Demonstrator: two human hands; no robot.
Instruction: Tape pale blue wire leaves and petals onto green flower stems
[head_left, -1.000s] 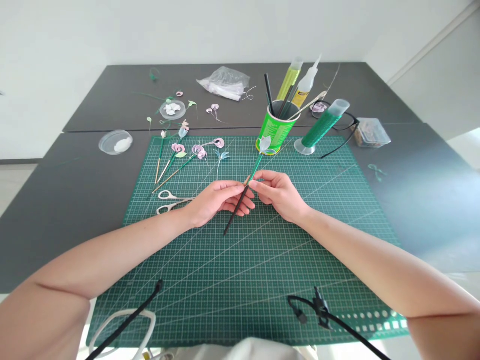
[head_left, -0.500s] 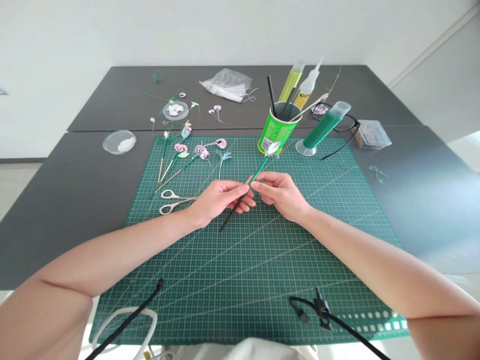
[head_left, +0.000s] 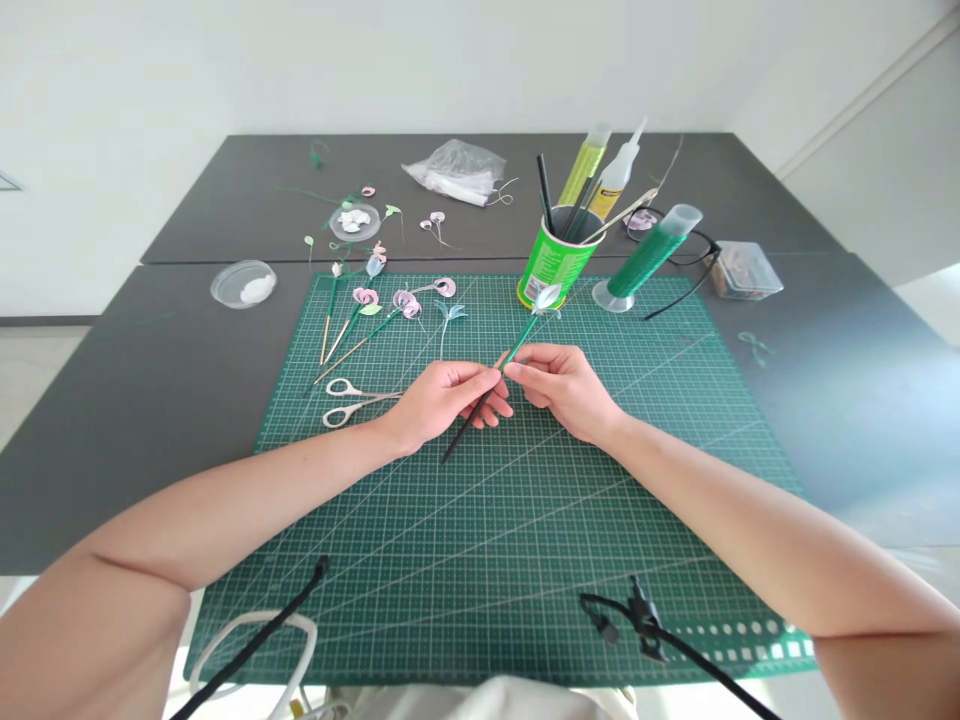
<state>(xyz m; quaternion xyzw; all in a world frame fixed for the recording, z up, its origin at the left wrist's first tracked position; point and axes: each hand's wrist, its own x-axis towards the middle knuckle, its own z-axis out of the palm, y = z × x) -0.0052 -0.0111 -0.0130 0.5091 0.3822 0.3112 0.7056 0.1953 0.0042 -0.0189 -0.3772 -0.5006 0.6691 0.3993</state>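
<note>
Over the green cutting mat [head_left: 487,540], both hands meet on one thin stick. My left hand [head_left: 442,400] pinches the dark lower part of the flower stem [head_left: 463,430]. My right hand [head_left: 562,385] pinches the same stem just above, where it turns green. The stem rises up and right to a small pale paper flower [head_left: 546,297] near the green cup. Both hands have their fingers closed on the stem.
Scissors [head_left: 352,402] lie left of my left hand. Several finished pink paper flowers [head_left: 390,305] lie at the mat's upper left. A green cup of tools [head_left: 553,262], glue bottles [head_left: 600,180], a green tube [head_left: 645,255], two small dishes [head_left: 244,285], a plastic bag [head_left: 454,170] and a clear box [head_left: 742,268] stand behind.
The stem has tipped lower and to the right, its flower dropping towards the mat. Both hands kept their grip and hardly shifted.
</note>
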